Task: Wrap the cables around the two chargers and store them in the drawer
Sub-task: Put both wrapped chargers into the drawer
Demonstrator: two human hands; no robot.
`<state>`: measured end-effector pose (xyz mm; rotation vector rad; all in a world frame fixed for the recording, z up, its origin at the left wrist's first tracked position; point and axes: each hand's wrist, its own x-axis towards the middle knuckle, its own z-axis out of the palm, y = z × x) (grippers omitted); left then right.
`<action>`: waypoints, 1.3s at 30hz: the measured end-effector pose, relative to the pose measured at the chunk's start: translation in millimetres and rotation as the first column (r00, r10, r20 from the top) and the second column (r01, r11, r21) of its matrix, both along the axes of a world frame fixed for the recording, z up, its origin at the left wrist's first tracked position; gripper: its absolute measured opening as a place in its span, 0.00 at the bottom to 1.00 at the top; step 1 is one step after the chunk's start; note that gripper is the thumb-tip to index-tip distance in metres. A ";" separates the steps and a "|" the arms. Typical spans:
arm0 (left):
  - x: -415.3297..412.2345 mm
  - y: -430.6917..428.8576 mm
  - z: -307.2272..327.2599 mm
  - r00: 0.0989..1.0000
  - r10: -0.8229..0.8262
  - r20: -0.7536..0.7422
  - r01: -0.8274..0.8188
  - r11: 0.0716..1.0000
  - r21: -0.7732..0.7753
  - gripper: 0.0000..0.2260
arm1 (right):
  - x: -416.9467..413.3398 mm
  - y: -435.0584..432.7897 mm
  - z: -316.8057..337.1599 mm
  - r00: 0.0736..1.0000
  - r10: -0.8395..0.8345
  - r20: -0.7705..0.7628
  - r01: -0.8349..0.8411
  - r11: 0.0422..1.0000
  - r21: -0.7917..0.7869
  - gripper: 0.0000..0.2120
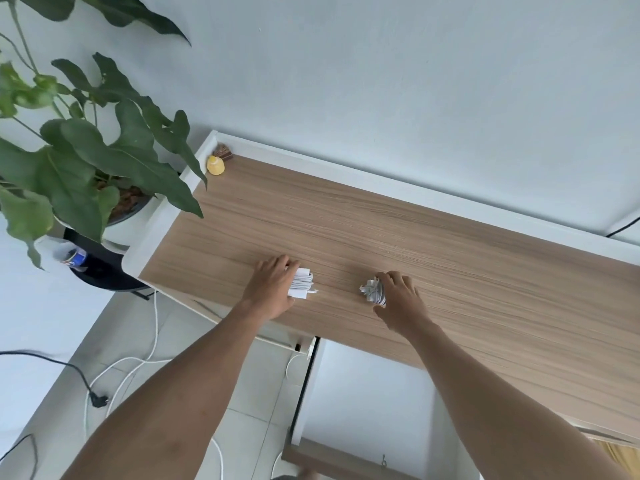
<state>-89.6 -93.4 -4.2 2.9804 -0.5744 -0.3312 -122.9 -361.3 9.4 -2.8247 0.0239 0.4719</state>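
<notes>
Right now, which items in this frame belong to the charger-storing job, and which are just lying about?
Part of the job:
left hand on the wrapped flat white charger
right hand on the second wrapped charger
open drawer below the desk edge

Just lying about:
yellow object in the desk corner
potted plant
floor cables

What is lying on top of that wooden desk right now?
Two white chargers with cables wound around them: one under the left hand, one under the right hand. A small yellow object sits in the far corner of the desk. The hands cover part of each charger.
</notes>
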 end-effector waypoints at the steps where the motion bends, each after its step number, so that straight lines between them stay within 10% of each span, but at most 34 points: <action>1: 0.2 0.7 -0.5 1.000 -0.004 0.008 0.004 1.000 -0.001 0.31 | 0.3 0.2 -0.9 1.000 0.002 0.020 -0.001 1.000 -0.019 0.29; 39: -192.2 -123.1 24.1 0.988 -0.141 -0.056 0.140 0.990 -0.016 0.25 | -241.3 -93.2 17.7 0.975 -0.205 0.088 0.191 0.971 0.142 0.26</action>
